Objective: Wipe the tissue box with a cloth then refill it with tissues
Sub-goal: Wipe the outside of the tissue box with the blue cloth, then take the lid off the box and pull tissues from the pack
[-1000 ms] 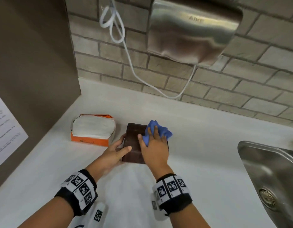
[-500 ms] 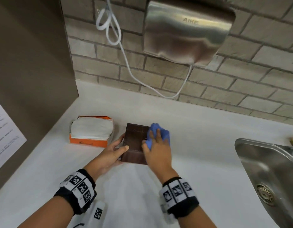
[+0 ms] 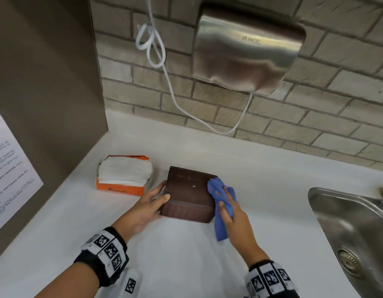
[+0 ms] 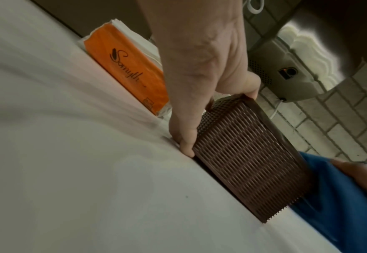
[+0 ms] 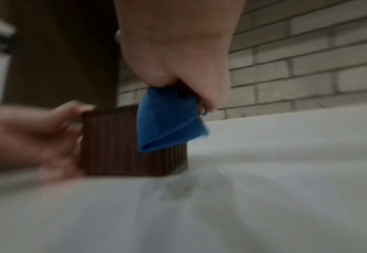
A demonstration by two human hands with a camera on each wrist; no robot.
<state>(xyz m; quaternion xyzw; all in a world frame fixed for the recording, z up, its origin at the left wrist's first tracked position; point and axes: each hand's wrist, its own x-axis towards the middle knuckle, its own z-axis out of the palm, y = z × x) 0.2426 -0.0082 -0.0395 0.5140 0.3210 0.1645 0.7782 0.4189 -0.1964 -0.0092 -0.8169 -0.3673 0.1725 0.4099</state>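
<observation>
A dark brown woven tissue box (image 3: 189,193) (image 4: 249,159) (image 5: 111,145) stands on the white counter (image 3: 186,254). My left hand (image 3: 153,200) (image 4: 208,95) grips its left side, thumb on the top edge and fingers down the side. My right hand (image 3: 231,211) (image 5: 178,68) holds a blue cloth (image 3: 221,203) (image 5: 167,123) (image 4: 338,196) against the box's right side, the cloth hanging down over that corner. An orange pack of white tissues (image 3: 125,176) (image 4: 126,68) lies to the left of the box.
A steel sink (image 3: 353,233) is set into the counter at the right. A metal hand dryer (image 3: 248,52) with a white cable (image 3: 164,67) hangs on the brick wall. A brown partition (image 3: 46,82) with a paper notice (image 3: 8,168) closes the left side.
My right hand has slid the blue cloth from the box's top to its right side. The left hand keeps its hold on the box.
</observation>
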